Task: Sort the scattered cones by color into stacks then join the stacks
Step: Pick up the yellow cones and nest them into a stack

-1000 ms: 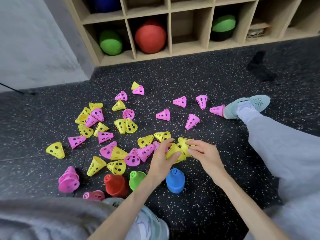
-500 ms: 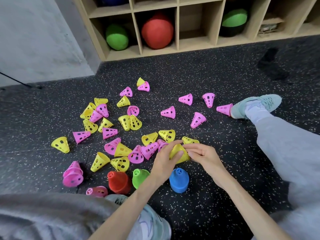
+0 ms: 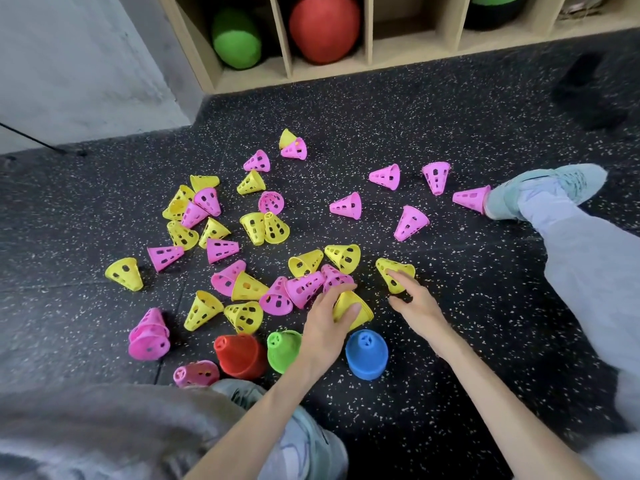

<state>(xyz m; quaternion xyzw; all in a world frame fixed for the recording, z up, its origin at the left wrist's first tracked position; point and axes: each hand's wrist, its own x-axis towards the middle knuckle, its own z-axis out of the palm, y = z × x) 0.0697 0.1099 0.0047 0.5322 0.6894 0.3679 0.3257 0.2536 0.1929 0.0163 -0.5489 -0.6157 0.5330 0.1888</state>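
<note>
Several yellow and pink perforated cones lie scattered on the dark speckled floor. My left hand (image 3: 329,323) grips a short yellow stack (image 3: 356,308) near the middle. My right hand (image 3: 414,299) reaches out with straight fingers, its fingertips touching a loose yellow cone (image 3: 394,273) lying on its side. In front of me stand a blue stack (image 3: 367,355), a green stack (image 3: 284,349) and a red stack (image 3: 240,355). A pink stack (image 3: 149,336) lies at the left, and a darker pink stack (image 3: 195,374) lies by my knee.
A wooden cubby shelf (image 3: 377,62) holding green and red balls lines the far wall. My right leg and pale blue shoe (image 3: 540,192) stretch along the right, with a pink cone (image 3: 472,199) touching the shoe. My left knee fills the bottom left.
My right hand left the yellow stack and moved right and forward onto the loose yellow cone. My left hand keeps hold of the stack. The view shifted closer and downward.
</note>
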